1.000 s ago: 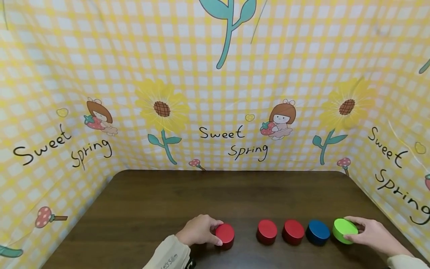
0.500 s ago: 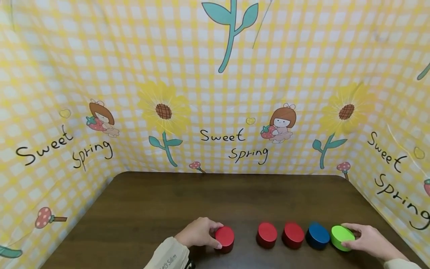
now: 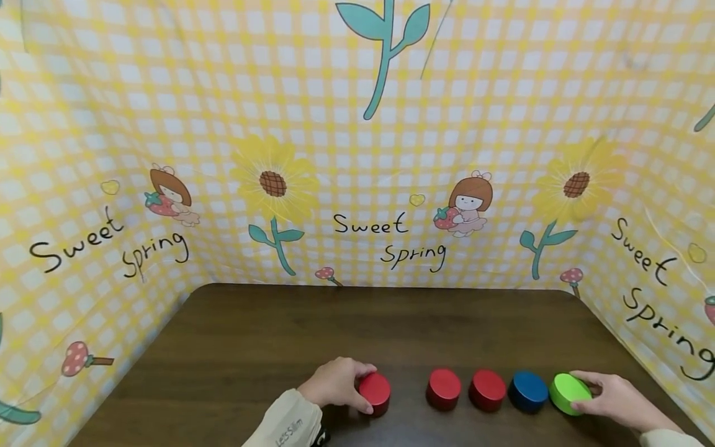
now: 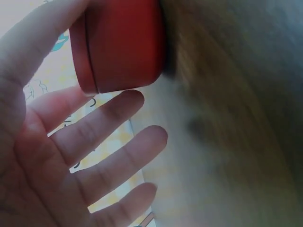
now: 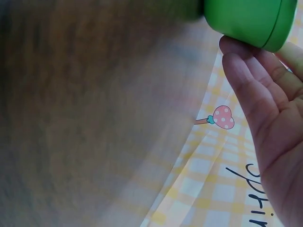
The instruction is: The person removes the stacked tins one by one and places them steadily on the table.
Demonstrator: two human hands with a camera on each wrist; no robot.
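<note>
My left hand point(image 3: 335, 383) holds a red round tin point(image 3: 375, 395) between thumb and fingers, at the left end of a row on the table. In the left wrist view a lid seam runs round this red tin point(image 4: 120, 45), and several fingers point(image 4: 102, 156) stretch out beneath it. At the row's right end my right hand point(image 3: 609, 396) grips a bright green tin point(image 3: 570, 393), close beside a blue tin point(image 3: 528, 392). The right wrist view shows the green tin point(image 5: 246, 21) against the fingertips; its thumb is hidden there.
Two more red tins, a left one point(image 3: 444, 389) and a right one point(image 3: 487, 390), stand between the held red tin and the blue tin. The dark wooden table point(image 3: 335, 323) is bordered by a yellow checked cloth point(image 3: 357, 161) at the back and sides.
The green tin and my right hand have shifted slightly left, narrowing the gap to the blue tin. My left hand stays at the red tin. The head view has tilted a little.
</note>
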